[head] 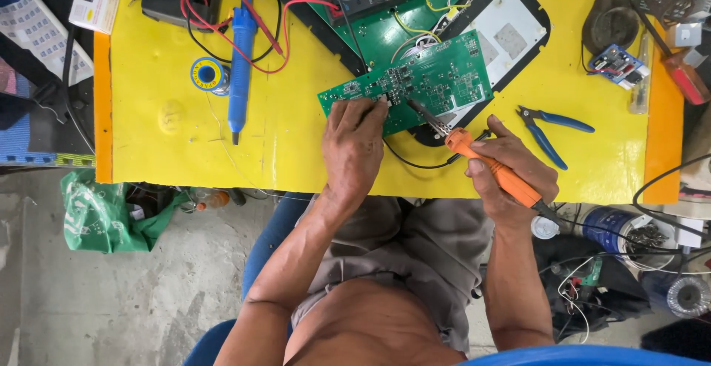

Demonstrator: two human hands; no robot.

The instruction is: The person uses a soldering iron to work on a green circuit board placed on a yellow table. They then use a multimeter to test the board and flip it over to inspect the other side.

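A small green circuit board (437, 77) lies tilted on the yellow table (163, 122). My left hand (353, 144) presses down on the board's near left part, fingers on its edge. My right hand (511, 170) grips an orange-handled soldering iron (485, 162). Its metal tip (415, 107) touches the board near the middle, just right of my left fingers. The iron's black cord runs off to the right.
A larger green board (370, 29) on a black panel lies behind. A blue desoldering pump (241, 55), a solder spool (207, 74) and red and black meter leads sit at left. Blue-handled cutters (552, 125) rest at right. A green bag (100, 214) is on the floor.
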